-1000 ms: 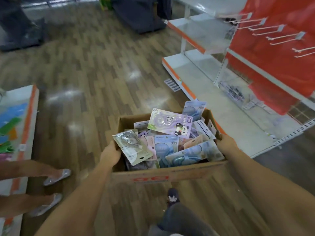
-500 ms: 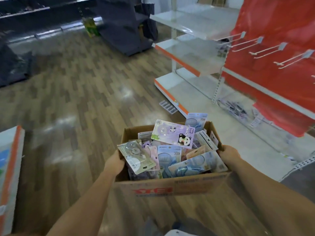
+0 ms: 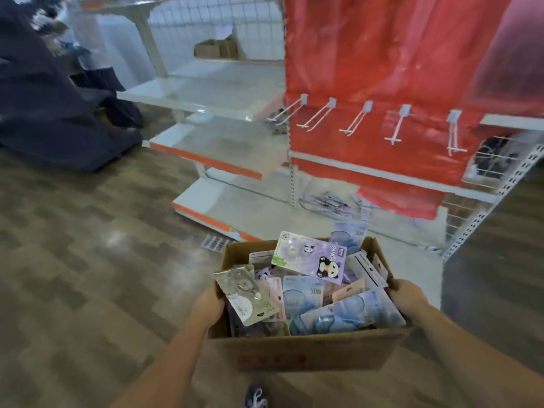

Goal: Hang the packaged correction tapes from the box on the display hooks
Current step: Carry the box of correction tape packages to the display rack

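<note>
A white shelving unit (image 3: pixel 206 95) with orange-edged shelves fills the far side of the scene, and a red backing sheet (image 3: pixel 397 54) covers its right-hand section. Five white display hooks (image 3: pixel 357 122) stick out of that sheet in a row, and every one is bare, with nothing hanging on it. So, judging by that, the hanging itself has not begun.

On the near side, a cardboard box (image 3: pixel 306 348) is carried above the wooden floor (image 3: pixel 88 245), well apart from the hooks. It is heaped full of packaged correction tapes (image 3: pixel 309 295), some poking above the rim. A purple pack with a panda (image 3: pixel 310 257) lies on top toward the far side, and a clear greenish pack (image 3: pixel 245 294) leans over the left wall.

The left hand (image 3: pixel 210 304) grips the box's left wall, fingers curled over the rim. The right hand (image 3: pixel 407 295) grips the right wall the same way. Neither hand holds a pack.

What seems left is nearly everything: bring the box up to the rack, put it down or free one hand, then slip each pack's hole onto a hook. A few loose items (image 3: pixel 326 201) lie on the bottom shelf, too blurred to name.
</note>
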A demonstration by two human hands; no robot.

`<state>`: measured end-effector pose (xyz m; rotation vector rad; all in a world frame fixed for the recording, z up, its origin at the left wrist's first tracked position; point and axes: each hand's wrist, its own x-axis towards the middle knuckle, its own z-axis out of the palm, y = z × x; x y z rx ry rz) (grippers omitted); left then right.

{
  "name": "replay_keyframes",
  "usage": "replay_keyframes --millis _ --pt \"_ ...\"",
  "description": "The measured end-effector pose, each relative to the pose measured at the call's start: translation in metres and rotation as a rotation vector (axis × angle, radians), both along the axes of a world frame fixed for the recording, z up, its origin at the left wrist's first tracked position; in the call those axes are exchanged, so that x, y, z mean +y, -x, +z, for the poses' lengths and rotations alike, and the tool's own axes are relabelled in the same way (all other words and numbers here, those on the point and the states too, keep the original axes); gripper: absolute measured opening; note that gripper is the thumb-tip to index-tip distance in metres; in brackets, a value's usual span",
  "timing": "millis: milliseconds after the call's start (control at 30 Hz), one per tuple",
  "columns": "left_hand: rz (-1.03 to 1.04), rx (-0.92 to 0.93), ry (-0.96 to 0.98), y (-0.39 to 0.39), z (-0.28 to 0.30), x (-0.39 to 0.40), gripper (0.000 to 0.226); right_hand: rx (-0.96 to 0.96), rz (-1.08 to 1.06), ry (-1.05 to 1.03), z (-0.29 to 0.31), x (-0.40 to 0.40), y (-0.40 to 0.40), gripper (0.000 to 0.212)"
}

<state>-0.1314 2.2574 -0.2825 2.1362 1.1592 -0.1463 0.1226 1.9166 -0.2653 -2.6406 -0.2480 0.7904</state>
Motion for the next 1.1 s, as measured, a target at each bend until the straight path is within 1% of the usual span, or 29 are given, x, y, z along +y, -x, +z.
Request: replay_keyframes --millis 33,100,200,267,333,400,533,733,933,1100 --pt "-0.036 -0.008 -0.003 -0.017 -0.008 0.022 0.042 0.002 -0.036 0.014 -0.001 0.005 0.000 0.022" --pt "-0.114 -0.012 -0.013 -0.053 -0.004 0.050 0.037 -0.001 -0.122 0.033 -0.002 0.014 -0.003 0.029" --pt "-0.273 0.033 0.014 -0.106 -0.018 0.093 0.042 -0.023 -0.281 0.042 0.002 0.028 -0.003 0.032" --pt "-0.343 0.033 0.027 -0.137 -0.020 0.109 0.046 -0.017 -0.393 0.055 -0.001 0.036 -0.002 0.033" --pt "-0.407 0.045 0.003 -0.166 -0.010 0.111 0.043 -0.005 -0.551 0.008 -0.009 0.042 -0.003 0.036" --pt "-0.484 0.044 -0.031 -0.194 -0.013 0.114 0.042 -0.007 -0.630 0.004 -0.016 0.045 -0.005 0.038" --pt "-0.561 0.059 -0.018 -0.244 -0.039 0.121 0.041 0.009 -0.665 0.030 -0.040 0.047 -0.015 0.030" --pt "-0.544 0.128 0.004 -0.275 -0.092 0.106 0.044 0.038 -0.706 0.069 -0.098 0.038 -0.038 0.026" --pt "-0.501 0.168 0.001 -0.291 -0.172 0.098 0.048 0.043 -0.733 0.050 -0.173 0.038 -0.065 0.024" --pt "-0.481 0.154 0.045 -0.302 -0.259 0.101 0.043 0.011 -0.736 0.034 -0.261 0.043 -0.079 0.022"
